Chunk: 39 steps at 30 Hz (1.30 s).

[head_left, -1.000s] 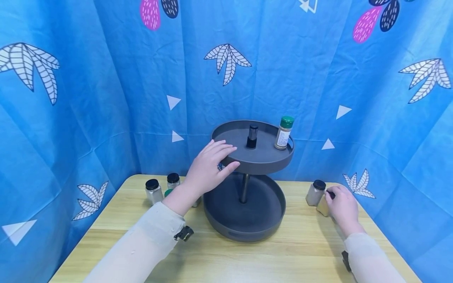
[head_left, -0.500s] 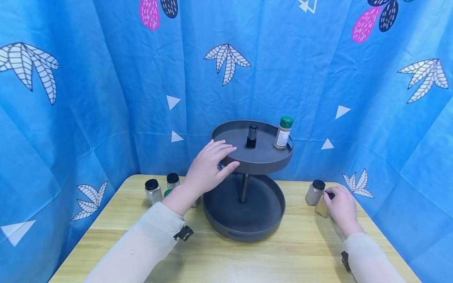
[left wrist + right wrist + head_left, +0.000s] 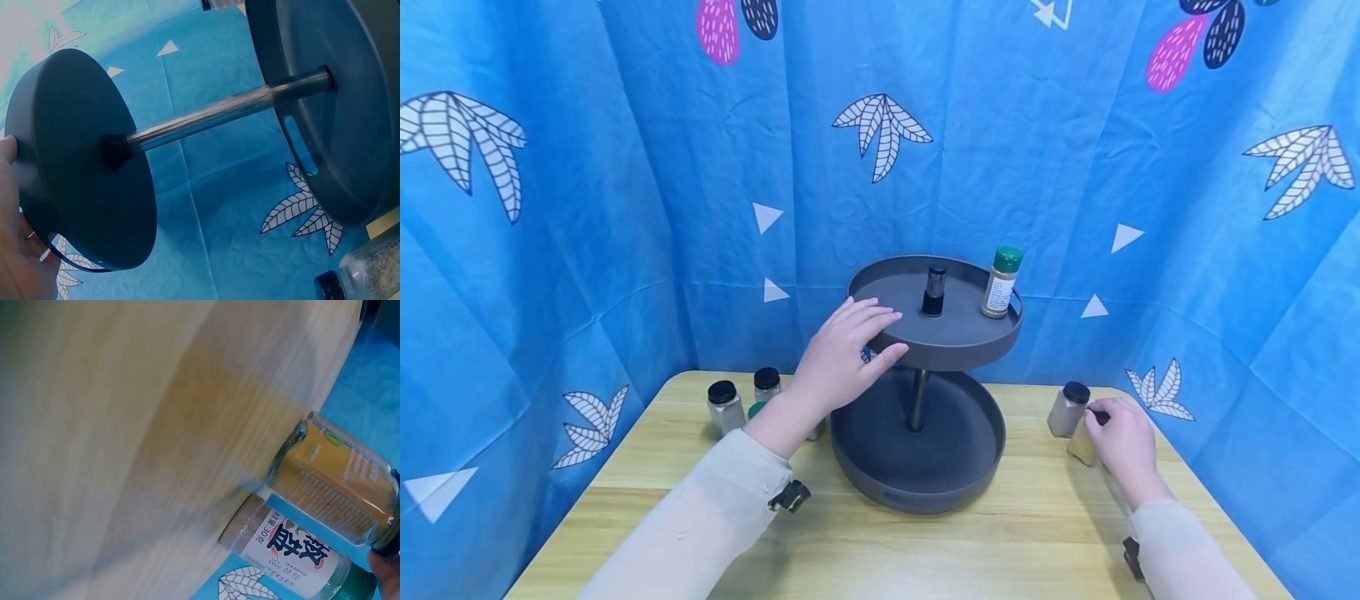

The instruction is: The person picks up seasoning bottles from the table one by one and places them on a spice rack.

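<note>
My left hand [image 3: 838, 354] holds the rim of the upper tray of a dark grey two-tier turntable [image 3: 955, 354], fingers over the edge and thumb on the outer wall. That thumb [image 3: 7, 150] also shows in the left wrist view. At the right, my right hand [image 3: 1126, 442] pinches the black lid of a square glass jar of yellow spice [image 3: 1081, 443], slightly tilted. Whether its base touches the table cannot be told. Beside it in the right wrist view stands a green-capped spice bottle [image 3: 284, 550], hidden by my hand in the head view. A black-lidded jar of greyish spice [image 3: 1067, 412] stands just left.
On the upper tray, a green-capped spice bottle [image 3: 1001, 287] stands right of the central black knob [image 3: 933, 293]. Several jars, including a black-lidded jar [image 3: 725, 408], stand on the wooden table [image 3: 880, 558] at the left, partly behind my arm. A blue curtain [image 3: 1037, 167] surrounds the table.
The yellow spice jar in my right hand has shifted very slightly left and toward me. My left hand and the turntable have not visibly moved.
</note>
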Each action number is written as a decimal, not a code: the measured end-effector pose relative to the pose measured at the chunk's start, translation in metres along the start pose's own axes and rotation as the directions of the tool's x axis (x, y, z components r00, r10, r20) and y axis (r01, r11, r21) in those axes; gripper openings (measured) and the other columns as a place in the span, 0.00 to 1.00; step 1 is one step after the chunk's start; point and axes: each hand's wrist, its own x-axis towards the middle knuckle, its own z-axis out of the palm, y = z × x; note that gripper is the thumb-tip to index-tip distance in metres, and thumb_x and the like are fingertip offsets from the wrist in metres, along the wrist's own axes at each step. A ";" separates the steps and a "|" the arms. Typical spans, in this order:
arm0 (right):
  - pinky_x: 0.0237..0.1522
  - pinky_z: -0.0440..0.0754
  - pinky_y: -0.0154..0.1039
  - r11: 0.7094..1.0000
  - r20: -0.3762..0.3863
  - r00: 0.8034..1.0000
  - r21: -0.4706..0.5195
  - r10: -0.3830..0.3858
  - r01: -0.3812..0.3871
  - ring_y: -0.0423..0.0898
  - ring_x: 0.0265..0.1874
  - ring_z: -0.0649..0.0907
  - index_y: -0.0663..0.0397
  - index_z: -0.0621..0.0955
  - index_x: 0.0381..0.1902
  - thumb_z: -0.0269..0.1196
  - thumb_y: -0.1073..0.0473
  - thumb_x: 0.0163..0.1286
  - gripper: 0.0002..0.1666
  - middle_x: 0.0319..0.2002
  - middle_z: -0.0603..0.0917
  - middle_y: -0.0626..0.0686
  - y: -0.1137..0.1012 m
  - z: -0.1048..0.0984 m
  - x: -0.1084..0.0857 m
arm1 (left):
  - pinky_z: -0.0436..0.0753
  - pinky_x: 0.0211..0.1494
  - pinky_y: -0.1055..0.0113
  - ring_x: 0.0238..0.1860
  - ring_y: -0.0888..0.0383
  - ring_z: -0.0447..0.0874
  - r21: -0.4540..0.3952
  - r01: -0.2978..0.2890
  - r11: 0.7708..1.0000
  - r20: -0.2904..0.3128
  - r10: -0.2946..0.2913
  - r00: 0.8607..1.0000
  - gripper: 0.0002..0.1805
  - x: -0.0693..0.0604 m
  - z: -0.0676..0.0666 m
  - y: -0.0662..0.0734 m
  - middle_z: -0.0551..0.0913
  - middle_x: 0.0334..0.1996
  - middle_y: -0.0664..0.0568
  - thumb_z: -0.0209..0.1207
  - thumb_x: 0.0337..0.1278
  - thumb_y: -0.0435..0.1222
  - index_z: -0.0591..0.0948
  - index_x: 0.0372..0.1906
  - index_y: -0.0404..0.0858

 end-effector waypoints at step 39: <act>0.44 0.78 0.62 0.995 -0.047 0.997 0.080 0.057 -0.053 0.67 0.47 0.83 0.64 0.88 0.43 0.65 0.63 0.63 0.12 0.45 0.86 0.66 -0.044 -0.046 0.012 | 0.55 0.80 0.55 0.72 0.52 0.67 -0.012 -0.004 1.000 -0.005 0.004 1.000 0.28 0.000 -0.001 0.000 0.80 0.63 0.52 0.58 0.67 0.55 0.80 0.64 0.44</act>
